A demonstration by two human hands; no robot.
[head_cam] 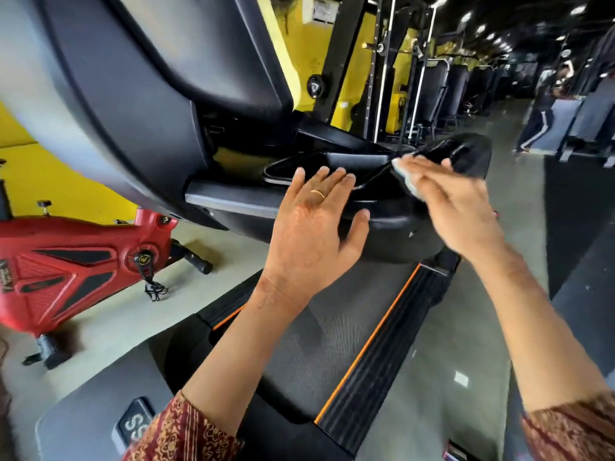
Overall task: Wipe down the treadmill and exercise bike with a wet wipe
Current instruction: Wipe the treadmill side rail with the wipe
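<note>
The right hand (456, 207) presses a wet wipe (401, 171) with flat fingers onto the treadmill (319, 337) handrail (466, 154) at two o'clock. The left hand (312, 227), spread and empty, is over the console tray (276, 169) edge. The red exercise bike (60, 271) stands at nine o'clock, across open floor (109, 314).

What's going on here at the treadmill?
A person at the treadmill presses a wipe onto its glossy black handle with the right hand. The left hand is open, fingers spread, at the edge of the console; whether it touches is unclear. The red bike stands off to the left, untouched.
</note>
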